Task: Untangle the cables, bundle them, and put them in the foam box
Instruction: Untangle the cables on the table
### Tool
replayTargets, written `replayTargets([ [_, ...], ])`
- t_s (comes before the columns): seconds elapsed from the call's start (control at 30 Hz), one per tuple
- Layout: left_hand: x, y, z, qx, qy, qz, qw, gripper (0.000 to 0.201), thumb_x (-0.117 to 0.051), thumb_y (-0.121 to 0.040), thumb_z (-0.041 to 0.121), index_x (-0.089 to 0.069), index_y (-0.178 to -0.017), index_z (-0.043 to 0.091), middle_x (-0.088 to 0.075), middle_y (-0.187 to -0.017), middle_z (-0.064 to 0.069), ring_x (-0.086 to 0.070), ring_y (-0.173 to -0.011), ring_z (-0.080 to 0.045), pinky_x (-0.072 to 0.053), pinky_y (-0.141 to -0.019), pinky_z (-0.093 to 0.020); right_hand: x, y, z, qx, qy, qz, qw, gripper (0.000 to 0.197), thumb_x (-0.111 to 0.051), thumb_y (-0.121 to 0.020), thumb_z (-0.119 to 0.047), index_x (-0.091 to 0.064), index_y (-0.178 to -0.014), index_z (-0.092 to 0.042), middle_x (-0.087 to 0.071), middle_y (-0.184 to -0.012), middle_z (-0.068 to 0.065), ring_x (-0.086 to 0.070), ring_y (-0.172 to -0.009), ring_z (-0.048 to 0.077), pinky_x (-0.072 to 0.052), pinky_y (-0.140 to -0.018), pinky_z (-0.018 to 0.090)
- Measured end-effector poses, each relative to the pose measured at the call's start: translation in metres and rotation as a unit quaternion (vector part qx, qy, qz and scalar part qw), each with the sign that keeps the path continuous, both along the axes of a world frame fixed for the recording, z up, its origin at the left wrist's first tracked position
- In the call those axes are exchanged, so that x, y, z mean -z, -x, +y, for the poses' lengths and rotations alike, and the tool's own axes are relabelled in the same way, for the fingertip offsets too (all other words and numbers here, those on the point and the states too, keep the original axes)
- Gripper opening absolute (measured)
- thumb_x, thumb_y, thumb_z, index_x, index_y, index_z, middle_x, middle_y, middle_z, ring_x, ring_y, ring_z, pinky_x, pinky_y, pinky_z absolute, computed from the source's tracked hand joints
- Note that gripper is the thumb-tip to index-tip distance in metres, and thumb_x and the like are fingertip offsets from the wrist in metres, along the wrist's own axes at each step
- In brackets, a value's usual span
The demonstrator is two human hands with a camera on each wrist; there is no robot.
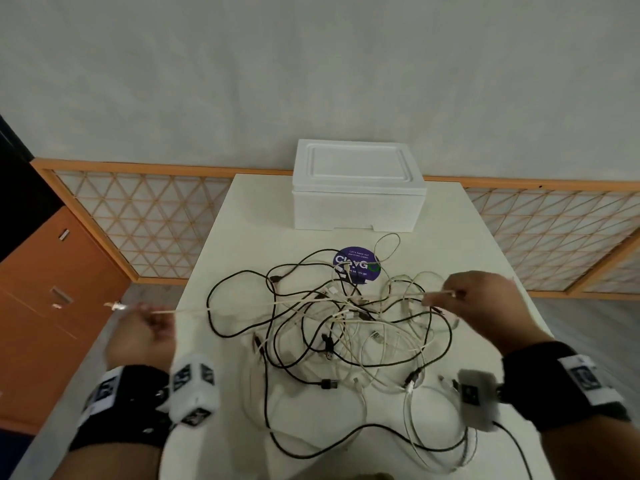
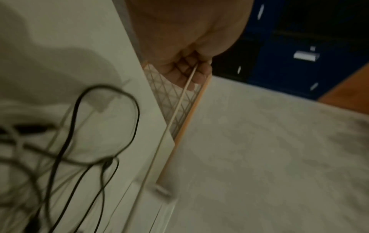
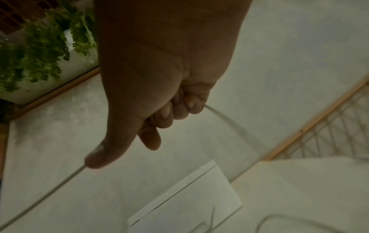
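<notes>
A tangle of black and white cables [image 1: 339,327] lies in the middle of the white table [image 1: 235,216]. My left hand [image 1: 145,327], off the table's left edge, pinches a white cable [image 1: 194,309] near its metal plug, and that cable runs taut over the tangle. In the left wrist view my left hand [image 2: 191,71] has curled fingers around the white cable [image 2: 169,126]. My right hand [image 1: 481,303] grips the same cable's other stretch [image 1: 440,293] at the right. In the right wrist view my right hand [image 3: 163,110] is curled round the cable [image 3: 225,116]. The white foam box [image 1: 356,192] stands lidded at the table's far end.
A round purple sticker [image 1: 356,265] lies on the table between the box and the tangle. An orange cabinet [image 1: 45,306] stands left of the table. A wood-framed lattice panel [image 1: 138,216] runs along the wall behind.
</notes>
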State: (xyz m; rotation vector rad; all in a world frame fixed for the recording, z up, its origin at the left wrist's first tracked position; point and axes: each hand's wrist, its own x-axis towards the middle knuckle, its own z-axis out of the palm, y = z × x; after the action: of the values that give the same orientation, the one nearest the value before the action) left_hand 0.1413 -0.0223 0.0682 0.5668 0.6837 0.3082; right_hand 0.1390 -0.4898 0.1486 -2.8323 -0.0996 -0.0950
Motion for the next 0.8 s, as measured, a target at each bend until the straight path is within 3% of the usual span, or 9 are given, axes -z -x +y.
replayTargets([
  [0.13, 0.018, 0.014, 0.039, -0.073, -0.011, 0.074, 0.995, 0.035, -0.031, -0.099, 0.021, -0.033, -0.064, 0.026, -0.039, -0.032, 0.008, -0.042, -0.034, 0.000, -0.037, -0.043, -0.009, -0.013, 0.013, -0.046, 0.101, 0.072, -0.100, 0.987, 0.051, -0.058, -0.073, -0.066, -0.053, -0.052, -0.019, -0.053, -0.053, -0.002, -0.052, -0.057, 0.026, -0.040, -0.050, 0.026],
  [0.23, 0.035, 0.026, 0.030, -0.061, 0.000, 0.087, 0.994, 0.034, -0.036, -0.098, 0.021, -0.035, -0.065, 0.026, -0.041, -0.039, 0.010, -0.042, -0.038, 0.000, -0.036, -0.045, -0.008, -0.012, 0.024, -0.073, 0.151, 0.069, -0.108, 0.980, 0.047, -0.062, -0.079, -0.053, -0.049, -0.051, -0.018, -0.050, -0.052, 0.000, -0.049, -0.055, 0.028, -0.038, -0.050, 0.027],
  [0.33, 0.044, 0.038, 0.002, -0.015, -0.011, 0.082, 0.996, 0.027, -0.041, -0.099, 0.022, -0.045, -0.073, 0.025, -0.045, -0.050, 0.013, -0.042, -0.038, 0.001, -0.034, -0.041, -0.007, 0.017, 0.026, -0.098, 0.117, 0.077, 0.093, 0.986, 0.045, -0.066, -0.064, -0.068, -0.056, -0.053, -0.026, -0.056, -0.057, -0.006, -0.053, -0.057, 0.014, -0.037, -0.053, 0.026],
  [0.4, 0.043, 0.046, -0.022, 0.018, -0.030, 0.113, 0.993, 0.025, -0.039, -0.102, 0.022, -0.048, -0.078, 0.022, -0.043, -0.043, 0.014, -0.036, -0.033, -0.001, -0.029, -0.035, -0.009, 0.033, 0.028, -0.098, 0.060, 0.089, 0.312, 0.944, 0.055, -0.058, -0.049, -0.081, -0.065, -0.070, -0.031, -0.065, -0.070, -0.006, -0.056, -0.060, 0.003, -0.043, -0.057, 0.022],
  [0.5, 0.035, 0.060, -0.053, 0.079, -0.001, 0.123, 0.989, 0.027, -0.034, -0.103, 0.023, -0.050, -0.083, 0.016, -0.036, -0.040, 0.011, -0.028, -0.028, -0.005, -0.022, -0.029, -0.013, 0.048, 0.034, -0.077, 0.071, 0.021, 0.532, 0.843, 0.053, -0.048, -0.082, -0.068, -0.070, -0.093, -0.021, -0.073, -0.081, -0.003, -0.065, -0.062, 0.007, -0.050, -0.055, 0.019],
  [0.57, 0.029, 0.066, -0.071, 0.118, 0.026, 0.123, 0.985, 0.028, -0.034, -0.103, 0.024, -0.050, -0.082, 0.014, -0.032, -0.041, 0.009, -0.025, -0.027, -0.005, -0.019, -0.028, -0.015, 0.056, 0.041, -0.060, 0.095, 0.003, 0.559, 0.824, 0.067, -0.031, -0.090, -0.067, -0.073, -0.083, -0.014, -0.073, -0.076, -0.002, -0.067, -0.064, 0.013, -0.054, -0.058, 0.022],
  [0.63, 0.023, 0.070, -0.090, 0.156, 0.036, 0.123, 0.979, 0.027, -0.036, -0.102, 0.024, -0.050, -0.082, 0.013, -0.030, -0.043, 0.009, -0.024, -0.028, -0.004, -0.017, -0.029, -0.016, 0.071, 0.047, -0.042, 0.054, 0.042, 0.511, 0.857, 0.067, -0.033, -0.090, -0.066, -0.069, -0.072, -0.013, -0.070, -0.072, 0.001, -0.067, -0.066, 0.015, -0.053, -0.061, 0.024],
  [0.7, 0.020, 0.073, -0.113, 0.190, 0.034, 0.123, 0.973, 0.026, -0.038, -0.101, 0.022, -0.051, -0.082, 0.012, -0.029, -0.043, 0.008, -0.023, -0.028, -0.004, -0.015, -0.030, -0.017, 0.089, 0.054, -0.024, -0.034, 0.123, 0.416, 0.900, 0.059, -0.034, -0.090, -0.066, -0.064, -0.073, -0.018, -0.069, -0.082, 0.002, -0.066, -0.080, 0.016, -0.046, -0.068, 0.027],
  [0.8, 0.018, 0.077, -0.153, 0.235, 0.004, 0.124, 0.964, 0.023, -0.040, -0.100, 0.019, -0.055, -0.085, 0.008, -0.029, -0.045, 0.007, -0.023, -0.030, -0.004, -0.015, -0.031, -0.016, 0.111, 0.060, 0.008, -0.075, 0.104, 0.346, 0.929, 0.062, -0.032, -0.081, -0.076, -0.048, -0.060, -0.020, -0.054, -0.069, -0.001, -0.052, -0.068, 0.014, -0.037, -0.060, 0.030],
])
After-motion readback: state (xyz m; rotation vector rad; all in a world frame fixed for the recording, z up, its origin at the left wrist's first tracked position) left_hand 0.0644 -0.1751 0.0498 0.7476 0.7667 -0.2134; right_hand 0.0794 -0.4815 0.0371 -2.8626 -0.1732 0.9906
